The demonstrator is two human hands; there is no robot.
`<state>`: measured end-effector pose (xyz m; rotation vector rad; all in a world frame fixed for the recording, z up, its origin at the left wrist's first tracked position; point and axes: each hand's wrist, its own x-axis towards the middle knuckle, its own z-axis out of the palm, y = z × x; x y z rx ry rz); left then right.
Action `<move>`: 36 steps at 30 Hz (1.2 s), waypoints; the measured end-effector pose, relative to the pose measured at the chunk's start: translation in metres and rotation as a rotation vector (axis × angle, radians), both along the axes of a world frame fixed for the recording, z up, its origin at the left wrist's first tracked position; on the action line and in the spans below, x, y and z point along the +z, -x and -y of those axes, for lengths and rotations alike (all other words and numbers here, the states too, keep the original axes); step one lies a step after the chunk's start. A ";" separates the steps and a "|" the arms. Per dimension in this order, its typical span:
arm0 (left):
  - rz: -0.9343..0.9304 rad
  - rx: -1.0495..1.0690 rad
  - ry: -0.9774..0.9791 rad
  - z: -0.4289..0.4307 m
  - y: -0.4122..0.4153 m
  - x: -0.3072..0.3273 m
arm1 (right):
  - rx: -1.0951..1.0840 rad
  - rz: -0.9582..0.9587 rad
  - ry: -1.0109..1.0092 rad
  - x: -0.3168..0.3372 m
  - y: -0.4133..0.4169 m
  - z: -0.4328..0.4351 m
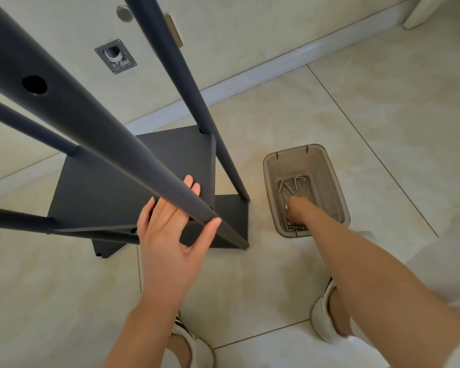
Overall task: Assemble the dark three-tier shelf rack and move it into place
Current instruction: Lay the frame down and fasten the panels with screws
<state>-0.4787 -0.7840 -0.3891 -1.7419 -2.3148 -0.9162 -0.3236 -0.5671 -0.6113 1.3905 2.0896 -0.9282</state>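
The dark rack stands on the tiled floor with its round posts rising toward me. Its upper shelf (104, 192) sits between the posts, and a lower shelf (231, 216) shows beneath it. My left hand (170, 243) cradles the nearest post (117, 144) from below, palm up, fingers straight behind it and thumb tip against its near side. My right hand (296, 208) reaches down into a translucent brown bin (266, 166). Its fingers are bunched and curled onto screws at the bin's near end. More loose screws (287, 185) lie at the far end.
A pale wall with a grey baseboard (250, 75) runs behind the rack, with a metal plate (116, 57) fixed to it. My feet in white slippers (324, 320) stand on the tiles just behind my arms. The bin sits right of the rack's near corner foot (246, 248).
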 end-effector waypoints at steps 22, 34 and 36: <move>0.022 0.012 0.044 0.001 -0.003 0.006 | -0.563 -0.403 -0.038 0.021 -0.017 -0.006; 0.044 0.050 0.064 -0.002 -0.010 0.019 | -1.183 -1.104 0.519 0.085 -0.013 0.043; 0.059 0.069 0.082 -0.003 -0.011 0.024 | -1.102 -1.124 0.461 0.106 0.006 0.059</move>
